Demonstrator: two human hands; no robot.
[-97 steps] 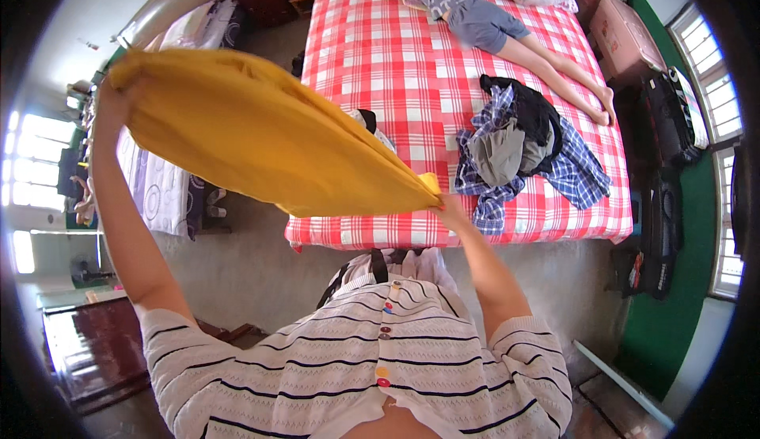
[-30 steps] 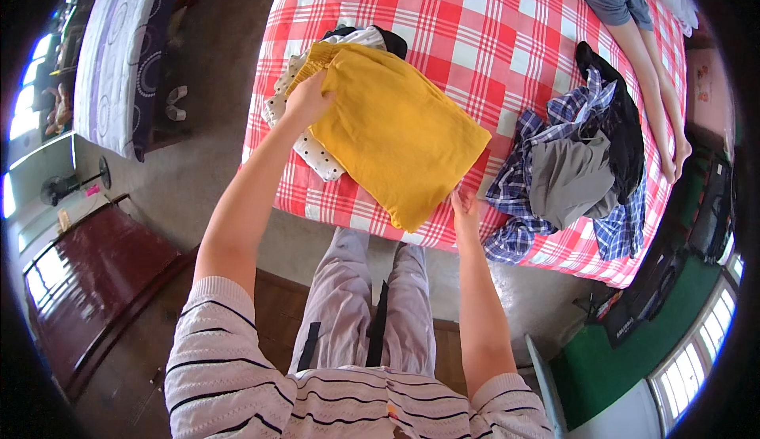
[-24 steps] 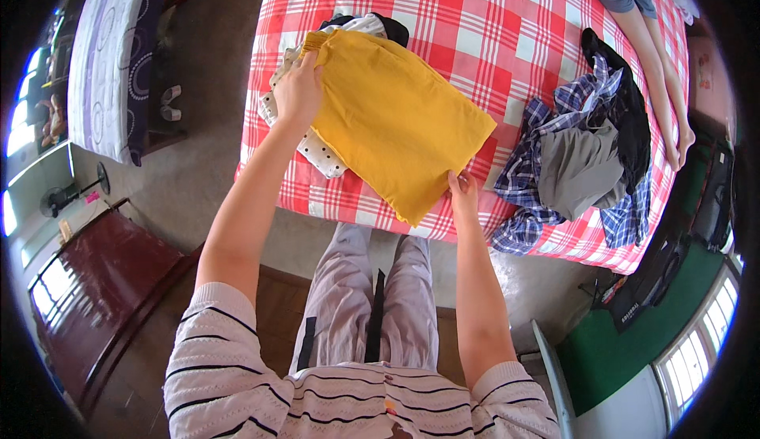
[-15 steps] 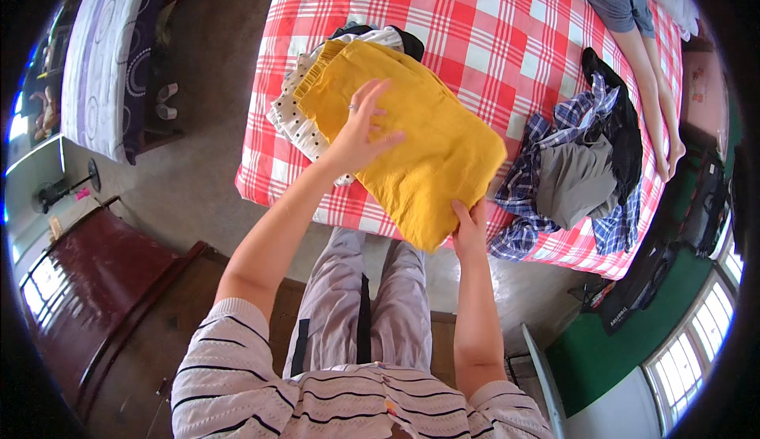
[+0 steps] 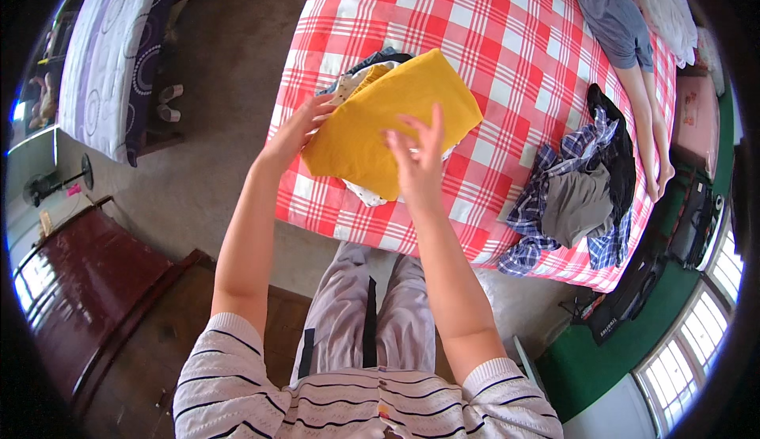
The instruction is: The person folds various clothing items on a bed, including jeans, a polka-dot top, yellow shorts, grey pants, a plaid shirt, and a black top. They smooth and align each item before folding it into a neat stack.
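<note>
A yellow garment [image 5: 396,122] lies folded on top of a small pile of clothes near the bed's front left part. In the earlier frame it shows a gathered elastic waistband. Beneath it peek out a white dotted cloth [image 5: 360,193] and a dark blue piece [image 5: 372,60]. My left hand [image 5: 297,129] is at the garment's left edge, fingers stretched out along it. Over the right part of the yellow cloth, my right hand [image 5: 419,158] is spread with fingers apart and grips nothing. Whether its fingertips touch the cloth I cannot tell.
A red and white checked sheet [image 5: 475,11] covers the bed. To the right lies a loose heap with a blue plaid shirt [image 5: 522,217] and a grey garment [image 5: 578,201]. Beyond it, a person's bare legs [image 5: 643,114] stretch along the bed.
The yellow garment has been folded smaller and now lies squarer on the pile. My right hand has let go of its lower corner and moved up and left; my left hand has shifted left.
</note>
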